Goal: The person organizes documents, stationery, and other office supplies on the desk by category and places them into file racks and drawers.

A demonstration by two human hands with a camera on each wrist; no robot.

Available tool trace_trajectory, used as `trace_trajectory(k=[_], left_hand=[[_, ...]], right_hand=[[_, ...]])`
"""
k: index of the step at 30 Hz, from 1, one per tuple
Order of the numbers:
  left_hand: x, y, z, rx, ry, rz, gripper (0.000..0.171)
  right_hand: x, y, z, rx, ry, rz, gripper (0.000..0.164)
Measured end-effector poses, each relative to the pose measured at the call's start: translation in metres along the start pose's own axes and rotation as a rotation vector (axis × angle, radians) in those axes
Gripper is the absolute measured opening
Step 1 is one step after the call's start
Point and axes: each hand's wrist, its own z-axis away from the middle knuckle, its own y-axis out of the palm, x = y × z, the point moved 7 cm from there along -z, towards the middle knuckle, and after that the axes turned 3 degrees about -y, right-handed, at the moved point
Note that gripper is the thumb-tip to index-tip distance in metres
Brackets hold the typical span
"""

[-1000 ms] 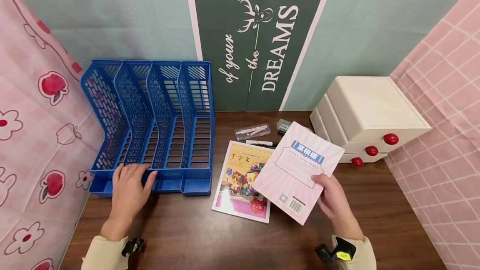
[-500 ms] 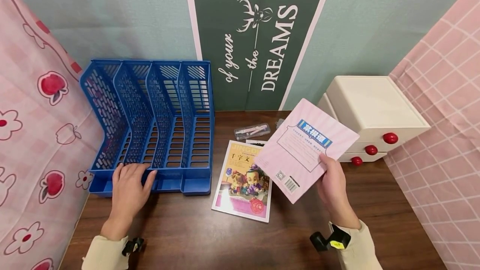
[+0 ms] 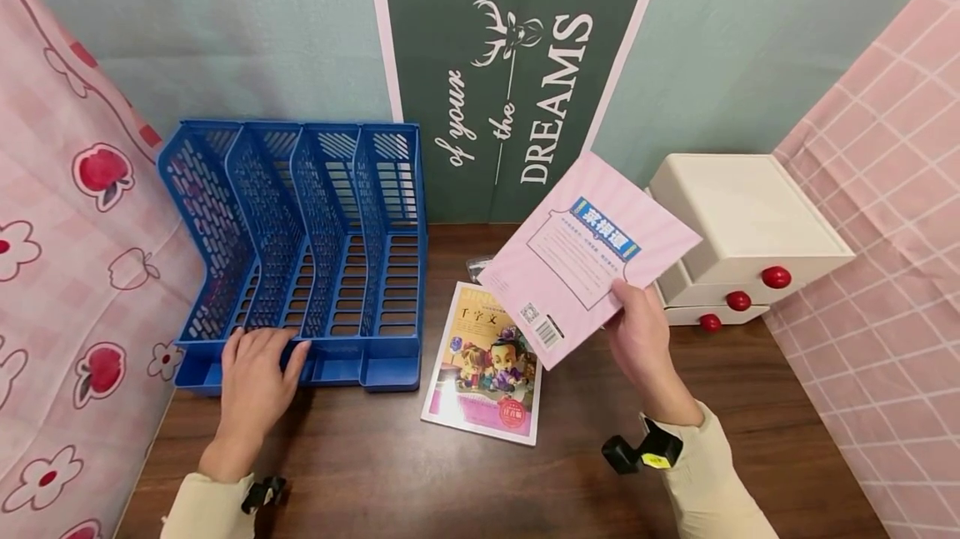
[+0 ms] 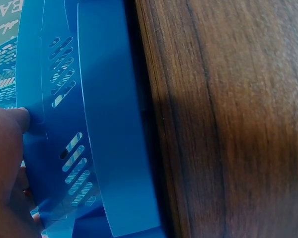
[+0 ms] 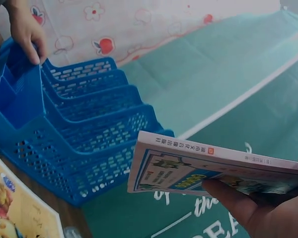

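My right hand holds a pink book by its lower right edge, thumb on top. In the head view the book is raised above the table, back cover up; in the right wrist view its spine and part of the other cover show. My left hand grips the front edge of a blue file rack; in the left wrist view the thumb and a few fingertips show at that edge. Between the rack and the right hand lies a yellow picture-covered book, its upper right corner hidden under the pink one.
The rack has upright dividers and small trays along its front. At the right stands a white drawer unit with red knobs. A clear case is mostly covered by the pink book. Curtains and cloth enclose the table.
My right hand has lifted the pink book away from the table and brought it leftward, over the pen and cases behind the yellow book. My left hand stays at the rack.
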Motion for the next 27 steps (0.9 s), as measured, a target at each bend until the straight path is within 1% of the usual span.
trace_trajectory(k=[3, 6, 11, 15, 17, 23, 27], left_hand=[[0.0, -0.001, 0.0, -0.008, 0.001, 0.007, 0.024], [0.001, -0.001, -0.001, -0.019, 0.004, 0.014, 0.022], [0.001, -0.002, -0.001, -0.029, 0.008, 0.023, 0.02], [0.0, -0.001, -0.002, -0.028, 0.006, 0.025, 0.02], [0.0, -0.001, -0.002, -0.03, 0.006, 0.025, 0.02], [-0.001, -0.001, -0.001, -0.032, 0.003, 0.011, 0.02], [-0.001, -0.001, -0.001, -0.021, -0.012, 0.002, 0.02]], right_hand=[[0.0, 0.012, -0.006, 0.015, -0.002, 0.003, 0.03], [0.0, 0.024, -0.012, 0.021, -0.014, 0.013, 0.031], [0.0, 0.045, -0.019, 0.038, -0.032, 0.094, 0.039], [0.002, 0.061, -0.022, 0.079, -0.052, 0.13, 0.043], [0.001, 0.069, -0.024, 0.109, -0.059, 0.148, 0.044], [-0.003, 0.096, -0.025, 0.235, -0.08, 0.228, 0.048], [-0.01, 0.115, -0.026, 0.32, -0.125, 0.254, 0.051]])
